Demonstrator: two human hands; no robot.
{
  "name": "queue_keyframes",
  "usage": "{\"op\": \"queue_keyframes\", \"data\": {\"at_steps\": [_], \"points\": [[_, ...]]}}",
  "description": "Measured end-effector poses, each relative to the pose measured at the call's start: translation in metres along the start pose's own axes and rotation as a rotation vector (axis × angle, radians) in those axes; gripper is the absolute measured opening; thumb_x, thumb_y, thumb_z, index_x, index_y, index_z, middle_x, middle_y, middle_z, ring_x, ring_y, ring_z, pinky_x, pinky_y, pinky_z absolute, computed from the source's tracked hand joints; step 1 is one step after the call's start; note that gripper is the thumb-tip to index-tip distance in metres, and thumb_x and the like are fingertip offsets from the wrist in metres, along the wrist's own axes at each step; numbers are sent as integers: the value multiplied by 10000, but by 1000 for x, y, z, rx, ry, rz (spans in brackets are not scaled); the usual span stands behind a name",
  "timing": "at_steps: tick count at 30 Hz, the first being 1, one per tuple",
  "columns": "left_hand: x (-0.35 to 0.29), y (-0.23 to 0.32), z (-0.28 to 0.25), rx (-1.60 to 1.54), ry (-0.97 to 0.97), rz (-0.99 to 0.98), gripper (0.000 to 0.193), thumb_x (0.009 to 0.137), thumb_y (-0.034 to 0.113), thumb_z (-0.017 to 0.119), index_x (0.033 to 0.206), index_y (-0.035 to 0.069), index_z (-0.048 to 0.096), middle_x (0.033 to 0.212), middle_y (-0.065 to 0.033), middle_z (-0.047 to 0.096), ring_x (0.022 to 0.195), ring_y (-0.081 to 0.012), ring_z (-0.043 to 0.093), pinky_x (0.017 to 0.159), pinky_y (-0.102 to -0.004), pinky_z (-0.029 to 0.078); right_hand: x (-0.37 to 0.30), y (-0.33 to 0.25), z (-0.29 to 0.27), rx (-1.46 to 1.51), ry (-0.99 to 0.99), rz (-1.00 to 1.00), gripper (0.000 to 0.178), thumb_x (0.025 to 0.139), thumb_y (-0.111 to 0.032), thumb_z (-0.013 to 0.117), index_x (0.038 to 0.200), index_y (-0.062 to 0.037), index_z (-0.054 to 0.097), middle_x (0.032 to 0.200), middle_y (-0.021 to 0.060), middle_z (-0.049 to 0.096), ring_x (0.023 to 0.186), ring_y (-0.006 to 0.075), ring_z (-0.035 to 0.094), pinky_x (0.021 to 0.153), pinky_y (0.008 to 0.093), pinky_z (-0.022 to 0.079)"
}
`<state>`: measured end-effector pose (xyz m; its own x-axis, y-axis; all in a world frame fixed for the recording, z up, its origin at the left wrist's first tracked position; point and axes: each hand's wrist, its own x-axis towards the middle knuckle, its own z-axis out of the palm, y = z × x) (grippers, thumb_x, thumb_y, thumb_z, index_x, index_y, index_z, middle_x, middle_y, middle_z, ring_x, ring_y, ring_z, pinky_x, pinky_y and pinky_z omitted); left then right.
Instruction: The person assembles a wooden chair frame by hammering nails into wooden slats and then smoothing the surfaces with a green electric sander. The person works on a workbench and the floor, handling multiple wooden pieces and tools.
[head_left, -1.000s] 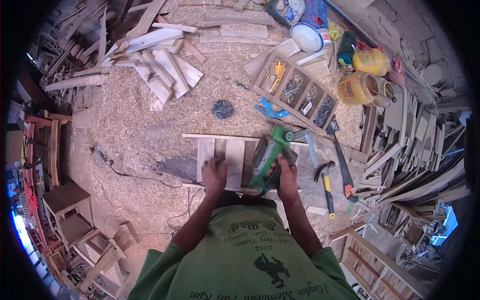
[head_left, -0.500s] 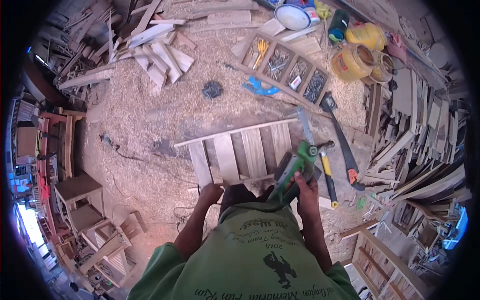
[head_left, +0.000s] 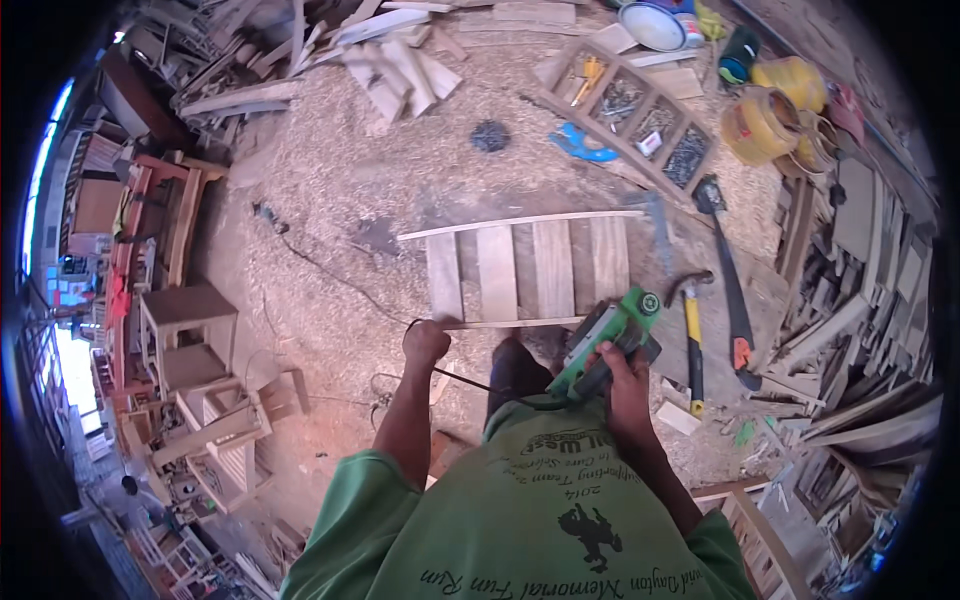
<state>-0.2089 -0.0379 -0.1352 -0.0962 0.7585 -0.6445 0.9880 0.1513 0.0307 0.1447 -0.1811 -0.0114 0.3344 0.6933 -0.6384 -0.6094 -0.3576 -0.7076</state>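
My right hand (head_left: 625, 378) is wrapped round the handle of a green electric hand planer (head_left: 607, 335), held up close to my shirt at the near right end of a wooden slatted frame. My left hand (head_left: 427, 343) is closed in a fist on a dark power cord (head_left: 463, 379), just off the frame's near left corner. From that fist the cord runs toward the planer on one side and out over the shavings to the far left on the other. The slatted frame (head_left: 497, 272), several pale slats between two long rails, lies on the ground in front of me.
Right of the planer lie a hammer (head_left: 693, 340) with a yellow and black handle and a handsaw (head_left: 732, 300). Beyond sit a divided wooden nail box (head_left: 623, 122), a blue tool (head_left: 583, 145) and yellow jars (head_left: 760, 127). Wood offcuts (head_left: 870, 280) pile up at right; a stool (head_left: 188, 325) stands left.
My left hand has moved left, away from the frame, and the cord now shows stretched from it. The planer stays in my right hand. The whole view has shifted and turned slightly.
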Motion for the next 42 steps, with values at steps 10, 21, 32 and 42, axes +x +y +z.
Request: {"op": "queue_keyframes", "data": {"at_steps": [10, 21, 32, 42], "points": [[-3, -88, 74, -765, 133, -464, 546, 910, 384, 735, 1254, -39, 731, 1128, -303, 745, 1004, -494, 725, 961, -547, 578, -3, 9, 28, -396, -271, -96, 253, 1069, -166, 689, 1259, -20, 607, 937, 42, 668, 801, 130, 675, 741, 309, 568], [33, 48, -10, -607, 289, -165, 830, 783, 533, 884, 1305, -7, 530, 1133, -242, 750, 1110, -457, 717, 960, -565, 547, -23, -30, -20, -458, 67, -258, 351, 1073, -233, 693, 1341, -18, 619, 875, 9, 643, 715, 111, 615, 668, 286, 508], [12, -12, -239, -281, 743, 493, 911, 693, 124, 883, 1532, 47, 537, 1155, -196, 691, 890, -322, 746, 829, -454, 649, -80, -45, -85, -434, 313, -245, 360, 1035, -428, 732, 1068, -76, 665, 759, -15, 594, 648, 86, 534, 594, 278, 412], [116, 50, -204, 493, 391, 993, 876, 761, 82, 800, 1588, 198, 535, 1439, -153, 610, 1423, -391, 534, 1343, -547, 264, -82, -41, -105, -473, 280, -143, 385, 990, -461, 768, 1010, -93, 655, 754, -16, 593, 610, 102, 547, 558, 288, 426]]}}
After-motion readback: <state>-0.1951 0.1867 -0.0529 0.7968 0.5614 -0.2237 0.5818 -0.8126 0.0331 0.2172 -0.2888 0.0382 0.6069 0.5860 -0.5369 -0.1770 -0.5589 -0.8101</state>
